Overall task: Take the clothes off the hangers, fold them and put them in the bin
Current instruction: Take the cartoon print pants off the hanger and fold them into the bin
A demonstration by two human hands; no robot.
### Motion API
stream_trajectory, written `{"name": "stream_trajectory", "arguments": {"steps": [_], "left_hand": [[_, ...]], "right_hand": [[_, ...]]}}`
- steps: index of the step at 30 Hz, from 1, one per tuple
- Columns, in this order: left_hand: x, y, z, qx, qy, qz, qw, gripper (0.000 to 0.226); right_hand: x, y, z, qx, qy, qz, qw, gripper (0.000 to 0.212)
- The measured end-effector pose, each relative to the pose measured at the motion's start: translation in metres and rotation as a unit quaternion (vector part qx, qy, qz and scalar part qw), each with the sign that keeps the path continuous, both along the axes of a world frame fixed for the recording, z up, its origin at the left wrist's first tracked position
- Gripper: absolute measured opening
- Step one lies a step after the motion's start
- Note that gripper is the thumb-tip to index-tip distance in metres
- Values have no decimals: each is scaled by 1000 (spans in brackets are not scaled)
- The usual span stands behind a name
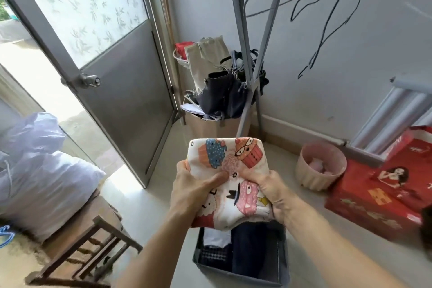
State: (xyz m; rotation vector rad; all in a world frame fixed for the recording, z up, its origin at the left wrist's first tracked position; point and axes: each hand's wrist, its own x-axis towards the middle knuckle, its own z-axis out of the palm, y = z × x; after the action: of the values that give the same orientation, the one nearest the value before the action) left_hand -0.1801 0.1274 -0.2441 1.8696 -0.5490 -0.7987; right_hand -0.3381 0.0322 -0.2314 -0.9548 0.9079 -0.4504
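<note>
Left hand [195,188] grips the folded cupcake-print garment [233,180] at its 9 o'clock edge, thumb across the top. Right hand [268,188] grips the 3 o'clock edge, fingers curled in. Garment held above the grey bin [240,273], overlapping its far rim at 12 o'clock; folded dark clothes [247,245] inside. Bare floor at 9 o'clock of the bin before a wooden stool [93,248]. Red boxes [378,201] at 3 o'clock. Empty wire hangers [327,7] up at 1 o'clock.

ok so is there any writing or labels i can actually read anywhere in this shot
None can be read.
Red box: yellow and white markings, too blurred to read.
Red bag: a pale mark, too blurred to read.
Folded cupcake-print cloth: cartoon pictures only, no words.
</note>
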Motion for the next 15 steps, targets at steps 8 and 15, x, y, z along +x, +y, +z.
{"name": "stream_trajectory", "arguments": {"steps": [8,15], "left_hand": [[32,-55,-53,64,-50,118,990,74],[72,-107,-118,-25,103,10,994,62]], "right_hand": [[32,-40,-49,-7,42,48,998,36],[77,-106,-119,15,0,-66,998,29]]}}
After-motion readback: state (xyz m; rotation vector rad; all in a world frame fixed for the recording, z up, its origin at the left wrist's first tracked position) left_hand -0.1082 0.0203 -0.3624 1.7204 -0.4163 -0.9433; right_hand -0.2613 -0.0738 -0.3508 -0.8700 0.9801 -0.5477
